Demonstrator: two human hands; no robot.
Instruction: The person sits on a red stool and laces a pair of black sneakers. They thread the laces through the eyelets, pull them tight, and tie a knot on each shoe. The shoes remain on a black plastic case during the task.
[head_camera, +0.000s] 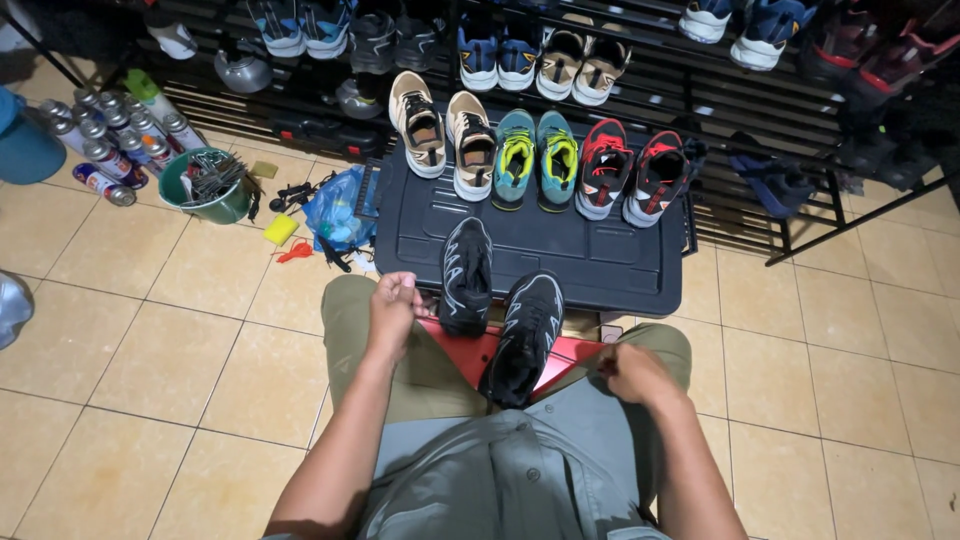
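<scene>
Tiled floor; blk sneakers (497, 318) toes twd viewer, L hand (393, 312) & R hand (634, 373) beside.

two sneakers (500, 310) nearest the hands are showing black with grey streaks, over a red stool (470, 355). the lid (560, 250) is showing dark grey, bearing beige (445, 135), teal-and-yellow (535, 158) and red-black-white (630, 172) pairs. floor tiles (150, 350) are showing tan.

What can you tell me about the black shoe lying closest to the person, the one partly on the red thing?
The black shoe is a sneaker with pale grey curved lines across its upper, which looks like mesh or synthetic fabric. It lies tilted, toe pointing towards the person, partly on a red stool between the knees and reaching the edge of the dark plastic lid. Its twin sits just beside it. Neither hand touches it.
</scene>
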